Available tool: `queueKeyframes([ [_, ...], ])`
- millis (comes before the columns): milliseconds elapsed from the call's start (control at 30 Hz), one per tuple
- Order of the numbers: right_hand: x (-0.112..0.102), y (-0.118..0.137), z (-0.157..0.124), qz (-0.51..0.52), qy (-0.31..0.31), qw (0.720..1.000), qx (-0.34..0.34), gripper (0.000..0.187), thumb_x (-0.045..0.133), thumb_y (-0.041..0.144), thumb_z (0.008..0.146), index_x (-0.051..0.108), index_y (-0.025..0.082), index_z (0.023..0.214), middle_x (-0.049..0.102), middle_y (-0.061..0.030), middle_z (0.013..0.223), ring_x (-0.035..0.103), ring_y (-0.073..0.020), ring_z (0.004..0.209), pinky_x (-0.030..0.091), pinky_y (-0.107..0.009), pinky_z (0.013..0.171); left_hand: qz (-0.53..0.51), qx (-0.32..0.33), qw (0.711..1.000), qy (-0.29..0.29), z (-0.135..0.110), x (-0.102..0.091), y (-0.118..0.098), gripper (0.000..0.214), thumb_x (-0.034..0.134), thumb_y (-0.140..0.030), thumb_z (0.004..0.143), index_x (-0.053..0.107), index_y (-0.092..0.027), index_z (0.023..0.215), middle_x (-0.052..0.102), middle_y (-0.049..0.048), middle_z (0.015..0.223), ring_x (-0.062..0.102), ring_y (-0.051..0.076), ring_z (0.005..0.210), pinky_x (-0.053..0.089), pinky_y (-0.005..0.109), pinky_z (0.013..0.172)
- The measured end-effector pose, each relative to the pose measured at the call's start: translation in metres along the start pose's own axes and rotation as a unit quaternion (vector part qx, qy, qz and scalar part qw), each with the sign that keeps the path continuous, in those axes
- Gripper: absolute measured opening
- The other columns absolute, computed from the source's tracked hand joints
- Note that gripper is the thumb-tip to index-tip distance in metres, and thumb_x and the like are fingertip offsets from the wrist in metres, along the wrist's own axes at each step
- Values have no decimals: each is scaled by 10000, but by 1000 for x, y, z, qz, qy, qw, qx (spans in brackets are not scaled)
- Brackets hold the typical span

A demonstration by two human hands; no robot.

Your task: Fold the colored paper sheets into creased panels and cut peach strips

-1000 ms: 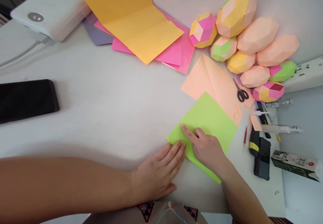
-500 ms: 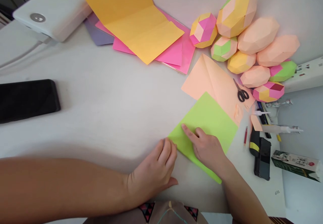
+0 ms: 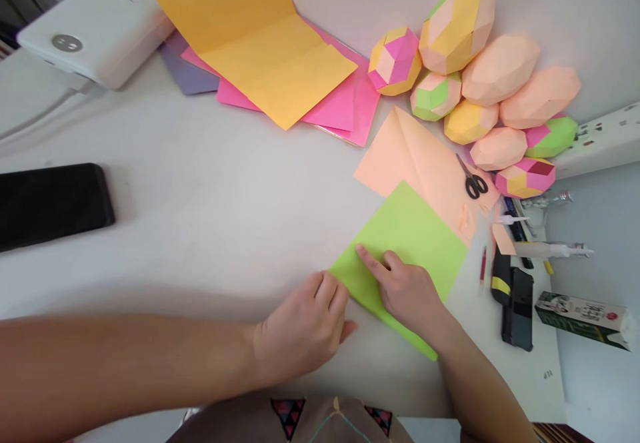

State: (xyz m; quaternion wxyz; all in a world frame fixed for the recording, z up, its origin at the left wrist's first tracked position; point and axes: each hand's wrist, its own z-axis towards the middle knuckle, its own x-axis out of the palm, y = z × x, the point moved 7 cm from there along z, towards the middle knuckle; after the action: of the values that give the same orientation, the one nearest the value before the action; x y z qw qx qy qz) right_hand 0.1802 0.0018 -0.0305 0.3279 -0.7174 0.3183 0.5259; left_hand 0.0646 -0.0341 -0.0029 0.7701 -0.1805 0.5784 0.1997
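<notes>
A light green sheet of paper (image 3: 415, 223) lies on the desk near its front edge, turned like a diamond. Its near edge is folded over and slightly raised. At the left corner my left hand (image 3: 313, 320) has its curled fingers closed on the paper, the thumb lower down and apart. My right hand (image 3: 407, 290) rests on top of the sheet, its index finger stretched out and pressing the surface. The other right fingers are bent and partly hidden. Under the green sheet's far side lies a peach sheet of paper (image 3: 400, 153), carrying small black-handled scissors (image 3: 473, 180).
Several faceted paper eggs (image 3: 500, 70) cluster at the back right. Yellow paper (image 3: 250, 43) overlaps pink sheets (image 3: 367, 113). On the left are a white power bank (image 3: 100, 30) and a phone (image 3: 55, 203). Another phone (image 3: 519, 310) and a carton (image 3: 583, 320) sit at right.
The view has shifted slightly. My left thumb has drawn up closer to the fingers at the paper's corner. My right hand stays in place on the sheet.
</notes>
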Motion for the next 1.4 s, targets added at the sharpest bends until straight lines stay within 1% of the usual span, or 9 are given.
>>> queueKeyframes([
  [100,1,0,0,1,1,1000,3,633,362,54,828,349,253,1428,431,8,699,219,-97,464,157,-241,427,-59,-3,998,-5,10,4,29,241,510,-106,841,558,-169,613,518,39,632,488,183,616,332,321,534],
  [200,2,1,1,-1,9,1000,8,644,371,50,821,347,263,1429,436,8,699,207,-94,464,152,-237,429,-107,-6,994,9,19,15,57,215,541,-177,847,577,-169,636,558,59,749,514,208,771,404,337,657],
  [333,4,1,2,-6,39,999,16,651,400,67,813,350,278,1427,464,-2,721,209,-87,468,154,-230,436,-120,-31,992,25,20,24,77,178,654,-309,789,629,-159,882,556,107,1030,479,265,987,403,405,841],
  [467,4,1,2,-8,57,998,23,657,400,74,820,329,289,1436,493,-12,758,226,-81,453,181,-228,429,-148,-25,986,66,17,28,81,390,637,-317,803,564,-233,1177,494,101,1158,411,280,1111,345,440,943],
  [600,4,1,1,-10,55,998,21,646,392,73,819,346,278,1430,493,-12,750,244,-85,448,193,-231,421,-179,-27,976,122,17,29,86,438,570,-333,846,501,-300,1278,432,95,1257,321,301,1230,283,473,1003],
  [867,-4,-1,-1,-12,5,1000,15,574,387,68,842,420,244,1387,502,-14,746,318,-90,467,230,-229,426,-187,-34,971,149,19,27,89,421,570,-357,832,539,-312,1249,384,97,1338,246,318,1305,217,487,1047],
  [967,-29,11,-6,-21,-106,994,-1,442,409,56,854,557,204,1244,568,-87,899,532,-178,769,426,-281,603,-183,-32,968,167,21,26,89,397,575,-357,828,564,-307,1222,386,99,1346,237,331,1312,225,492,1038],
  [1100,-41,46,-11,17,-148,987,-63,317,484,88,855,596,169,1140,557,-136,1142,416,-302,1193,397,-485,945,-181,-34,967,178,22,25,89,411,587,-339,810,569,-302,1219,382,103,1360,228,344,1318,225,499,1032],
  [1400,-26,64,-3,13,-127,989,-70,372,471,83,857,544,175,1210,564,-130,1058,478,-250,1036,443,-431,852,-185,-39,963,190,22,26,89,420,577,-336,809,565,-293,1227,361,108,1382,203,340,1336,209,498,1043],
])
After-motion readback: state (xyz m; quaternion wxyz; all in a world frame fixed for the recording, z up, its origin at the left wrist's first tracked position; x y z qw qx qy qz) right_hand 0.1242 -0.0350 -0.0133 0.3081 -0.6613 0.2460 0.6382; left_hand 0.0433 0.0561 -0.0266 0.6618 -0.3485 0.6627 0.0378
